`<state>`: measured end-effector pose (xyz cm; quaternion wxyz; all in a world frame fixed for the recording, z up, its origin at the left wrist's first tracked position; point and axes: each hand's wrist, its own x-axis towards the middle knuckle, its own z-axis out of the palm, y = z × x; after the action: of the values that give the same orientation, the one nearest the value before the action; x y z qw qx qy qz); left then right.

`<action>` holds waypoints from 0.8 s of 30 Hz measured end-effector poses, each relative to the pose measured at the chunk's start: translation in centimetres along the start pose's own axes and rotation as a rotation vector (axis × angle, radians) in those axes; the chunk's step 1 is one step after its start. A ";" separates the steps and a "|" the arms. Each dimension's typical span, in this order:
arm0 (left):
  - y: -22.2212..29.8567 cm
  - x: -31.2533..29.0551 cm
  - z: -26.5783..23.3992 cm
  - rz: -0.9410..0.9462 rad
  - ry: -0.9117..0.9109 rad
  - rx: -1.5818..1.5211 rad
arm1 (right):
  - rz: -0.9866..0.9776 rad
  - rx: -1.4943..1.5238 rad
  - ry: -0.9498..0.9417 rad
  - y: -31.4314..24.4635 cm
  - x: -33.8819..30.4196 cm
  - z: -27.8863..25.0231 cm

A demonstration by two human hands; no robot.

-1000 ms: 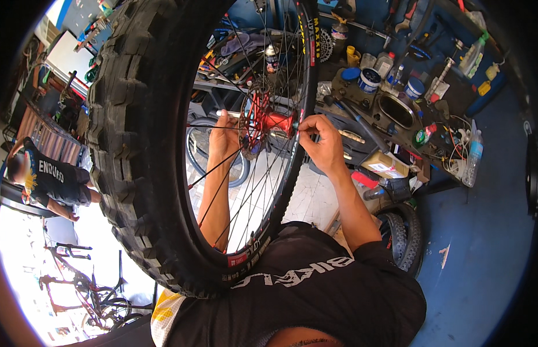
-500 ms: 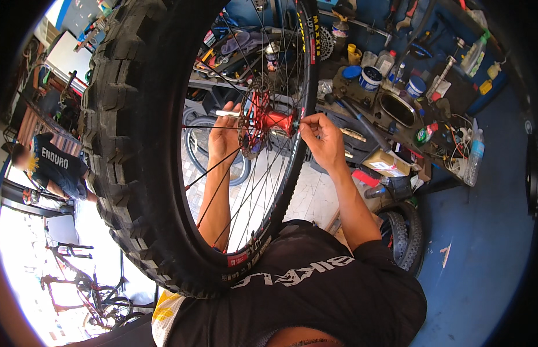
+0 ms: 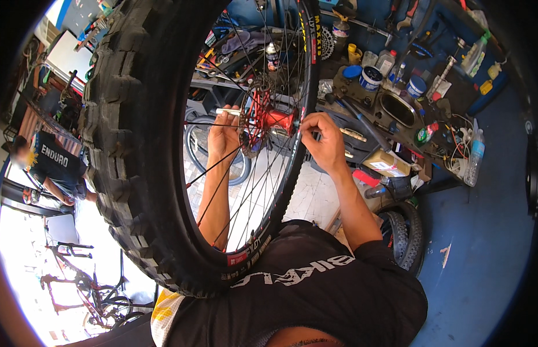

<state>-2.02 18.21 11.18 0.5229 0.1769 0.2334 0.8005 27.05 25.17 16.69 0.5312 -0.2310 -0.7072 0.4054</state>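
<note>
Pinching at the right end of a red hub (image 3: 275,118), the right hand (image 3: 322,141) is being held with thumb and fingertips closed on a small part at the axle end; what that part is cannot be told, as it is hidden by the fingers. The left hand (image 3: 224,134) is being passed through the spokes (image 3: 246,191) from the far side, its fingers curled about a thin silver axle rod (image 3: 228,111) that is projecting leftward from the hub. A toothed disc (image 3: 253,118) is seen beside the hub on that side.

The hub is sitting at the centre of a large bicycle wheel (image 3: 240,254), shod with a knobbly black tyre (image 3: 136,150) and held upright before the person's chest, its lower rim lying against a black shirt (image 3: 315,295).

As a judgement, the step in hand is the fitting or loosening of the axle at the hub: one end is being steadied while the other is being turned. The next move is judged to call for a firm counter-hold on the rod and small finger turns at the right end, with the wheel kept from rolling.

Beyond the wheel, a cluttered tabletop (image 3: 396,110) is carrying tubs, bottles and tools. Another tyre (image 3: 405,231) is leaning below it, and a second person (image 3: 49,168) is bending at far left.
</note>
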 end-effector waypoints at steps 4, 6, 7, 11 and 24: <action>-0.3 -0.4 0.2 0.004 -0.001 -0.002 | 0.232 0.117 -0.038 -0.1 -0.2 -0.2; -0.2 -0.5 0.7 0.009 -0.001 0.008 | 0.190 0.054 -0.047 -0.2 -0.3 -0.2; -0.2 -0.6 0.9 0.010 0.002 0.013 | 0.169 0.023 -0.052 -0.2 -0.3 -0.2; -0.1 -0.4 0.9 0.002 -0.014 0.009 | -0.009 -0.022 -0.003 0.8 -0.2 -0.3; 0.1 -0.2 0.0 -0.016 -0.025 0.022 | 0.217 0.108 -0.012 0.8 -0.5 -0.4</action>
<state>-2.00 18.00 11.26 0.5301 0.1910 0.2371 0.7914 27.54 25.33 15.82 0.4915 -0.2747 -0.6586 0.4992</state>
